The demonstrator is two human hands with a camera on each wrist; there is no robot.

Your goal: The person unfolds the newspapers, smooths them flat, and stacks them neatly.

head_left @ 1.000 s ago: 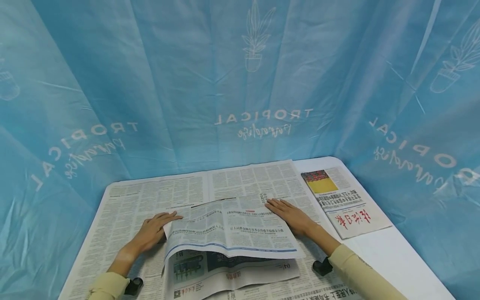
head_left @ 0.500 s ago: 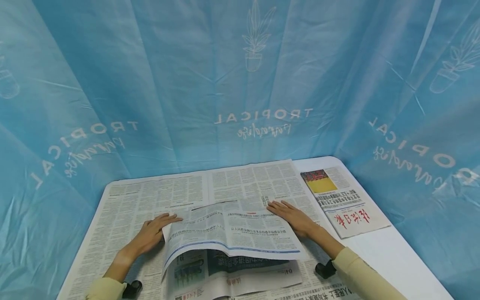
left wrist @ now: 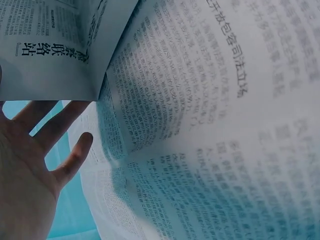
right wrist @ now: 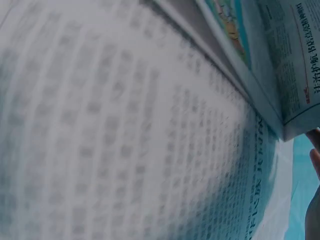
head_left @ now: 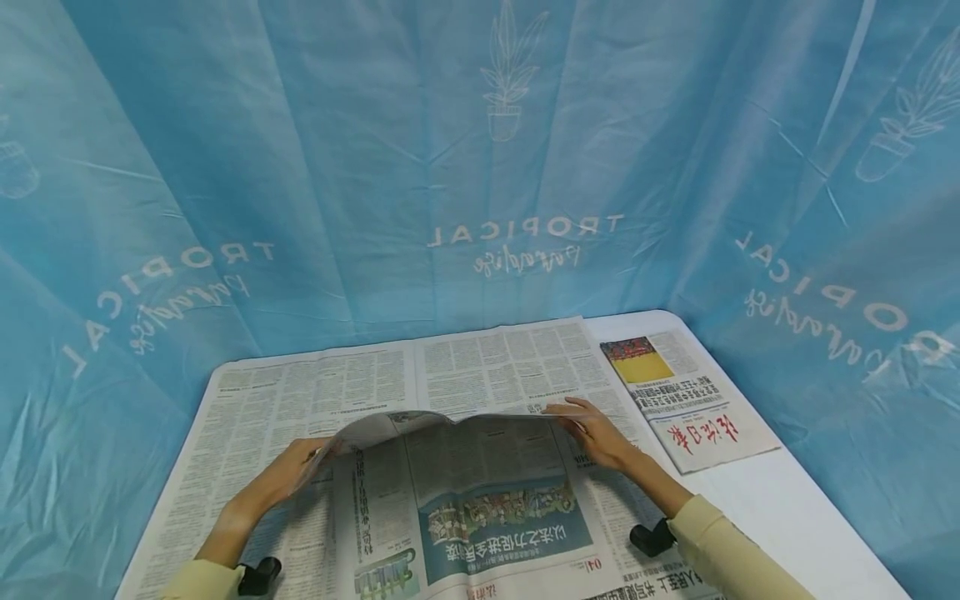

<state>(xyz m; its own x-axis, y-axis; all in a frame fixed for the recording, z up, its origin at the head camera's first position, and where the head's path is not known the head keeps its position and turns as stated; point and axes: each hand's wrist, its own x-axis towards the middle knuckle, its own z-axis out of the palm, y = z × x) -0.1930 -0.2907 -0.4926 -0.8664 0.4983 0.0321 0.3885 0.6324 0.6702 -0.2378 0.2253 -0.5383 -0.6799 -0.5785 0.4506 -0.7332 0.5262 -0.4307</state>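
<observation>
A folded newspaper (head_left: 498, 467) lies in the middle of the head view, its upper fold lifted so that an inner page with a dark teal picture shows. My left hand (head_left: 288, 468) grips the raised fold at its left side. At the right end of that fold, my right hand (head_left: 596, 433) pinches the edge, fingers above it. From the left wrist, my left hand (left wrist: 30, 170) has fingers spread behind the hanging newspaper (left wrist: 45, 60), tips hidden. Only a sliver of my right hand (right wrist: 314, 160) shows beside the newspaper (right wrist: 295, 65) in the right wrist view.
Large newspaper sheets (head_left: 300, 392) cover most of the white table (head_left: 757, 504) beneath. Another folded newspaper (head_left: 693, 408) with red lettering lies at the right. A blue curtain (head_left: 390, 183) hangs behind and at both sides.
The newspaper's upper fold has been raised, its near edge swinging up and away, exposing the inner page. Both hands, earlier resting at its sides, now hold the lifted fold.
</observation>
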